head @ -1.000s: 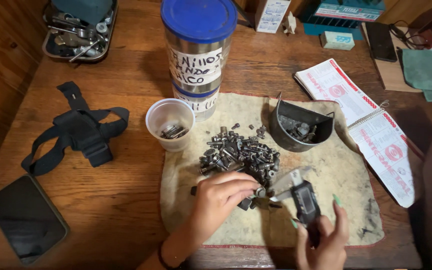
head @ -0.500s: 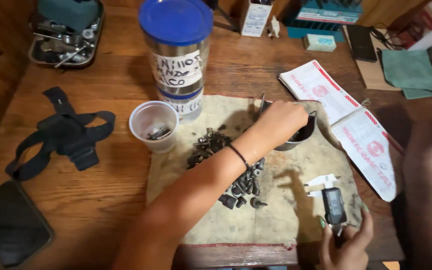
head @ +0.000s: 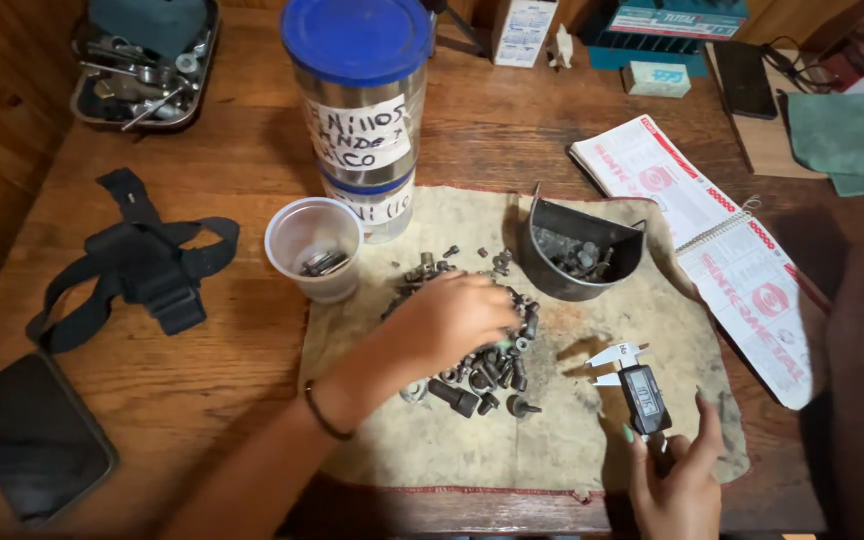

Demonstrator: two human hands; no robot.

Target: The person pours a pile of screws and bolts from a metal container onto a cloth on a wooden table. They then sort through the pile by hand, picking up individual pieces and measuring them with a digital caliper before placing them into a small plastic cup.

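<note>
Right hand grip: the right hand holds a digital caliper by its lower end, fingers closed around it, jaws pointing away over the cloth.
Left hand grip: the left hand lies palm down on the pile of bolts; whether its fingers pinch one cannot be told.
Pile: dark bolts and nuts heaped mid-cloth, just left of the caliper.
Cloth: stained beige, spread on the wooden table.
Near the pile: a clear plastic cup with a few pieces to the left, a dark metal scoop of hardware behind.
Farther out: a blue-lidded jar, a spiral notebook, a black strap mount.
</note>
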